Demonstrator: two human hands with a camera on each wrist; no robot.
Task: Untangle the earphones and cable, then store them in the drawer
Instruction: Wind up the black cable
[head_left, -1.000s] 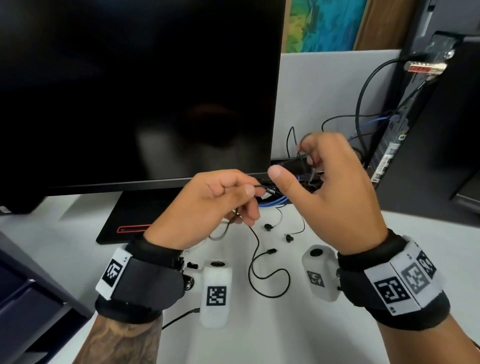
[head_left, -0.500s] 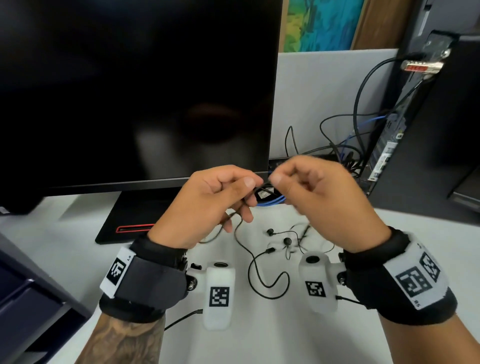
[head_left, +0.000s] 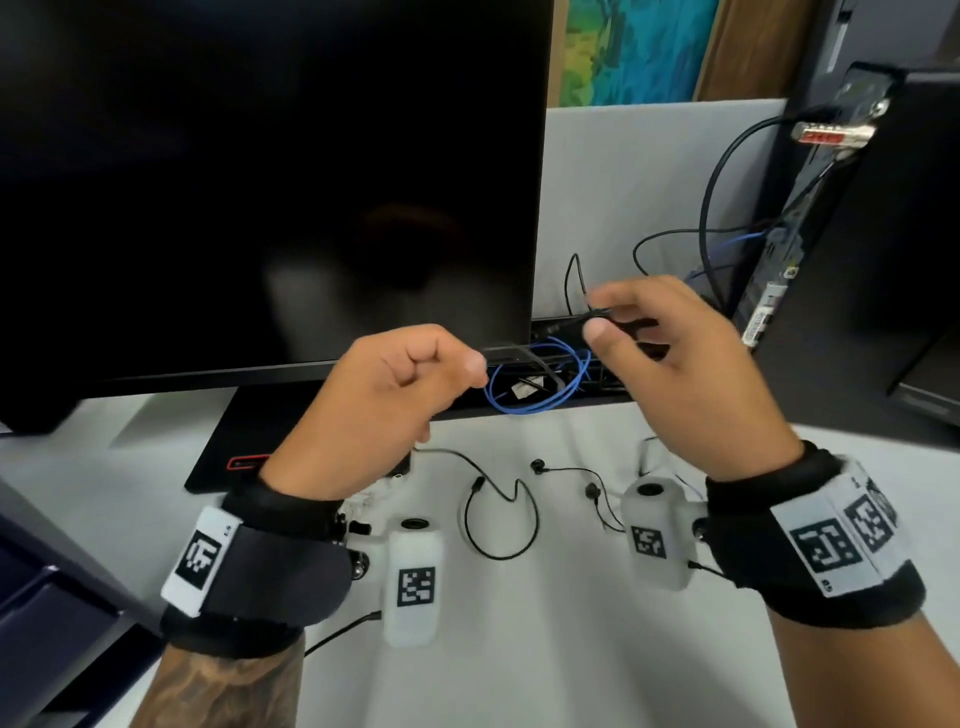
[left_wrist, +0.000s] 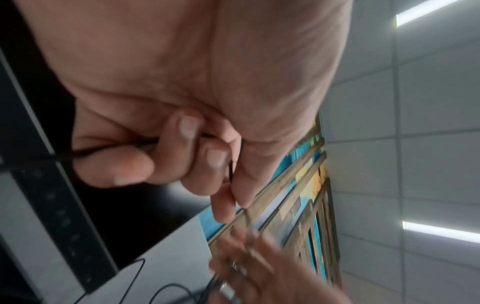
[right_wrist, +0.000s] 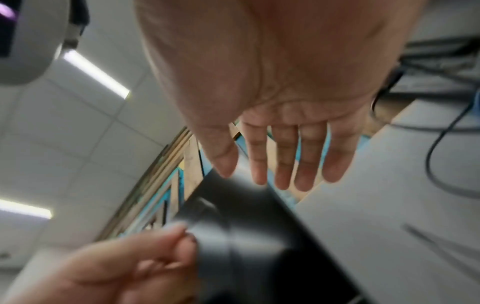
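Observation:
My left hand (head_left: 475, 370) hovers over the white desk in front of the monitor. Its curled thumb and fingers pinch a thin black cable (left_wrist: 231, 170). That strand trails down to a loop and a plug (head_left: 478, 486) on the desk. My right hand (head_left: 597, 314) is higher and to the right, with a dark strand between thumb and index tip. In the blurred right wrist view its fingers (right_wrist: 285, 164) look fairly straight and no strand shows. Two black earbuds (head_left: 537, 466) with their thin wire lie on the desk between my wrists.
A large dark monitor (head_left: 260, 182) on a black base (head_left: 244, 441) fills the left. Behind the hands lie a blue cable coil (head_left: 535, 408) and black leads running to a computer tower (head_left: 857, 260). A dark drawer unit (head_left: 47, 597) stands at the lower left.
My right hand first dropped to meet the left, then moved up and right away from it, so the hands are now apart. My left hand has stayed nearly in place.

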